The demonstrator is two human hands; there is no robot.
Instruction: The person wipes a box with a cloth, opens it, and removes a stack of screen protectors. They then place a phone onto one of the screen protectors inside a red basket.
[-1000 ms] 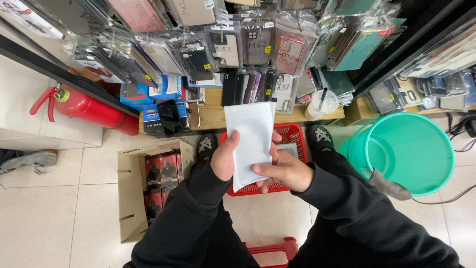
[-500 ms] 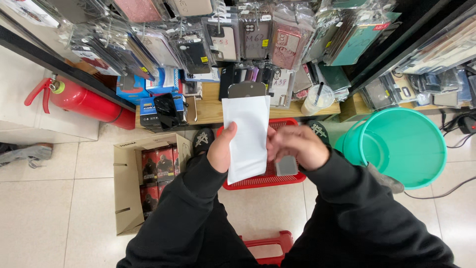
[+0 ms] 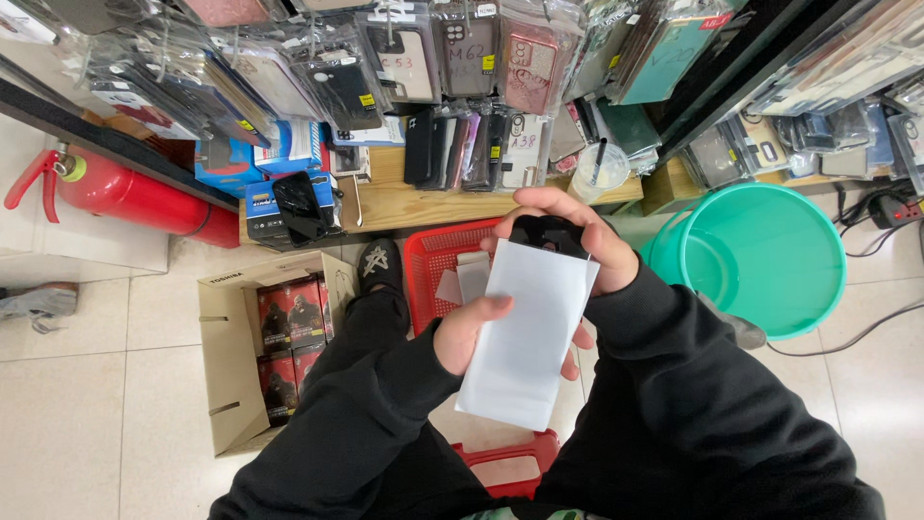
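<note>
Hands — left [image 3: 474, 332], right [image 3: 577, 241] — grip white sleeve [image 3: 527, 337] over red basket [image 3: 433, 265] (green bucket [image 3: 770, 255] beside).

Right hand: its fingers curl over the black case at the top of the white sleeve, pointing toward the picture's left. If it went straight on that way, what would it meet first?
Probably the red basket below; depth is unclear, so the right hand may pass above it.

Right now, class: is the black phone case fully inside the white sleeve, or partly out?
Partly out. The black phone case protrudes above the white sleeve top edge, gripped by the right hand; the left hand holds the sleeve.
</note>
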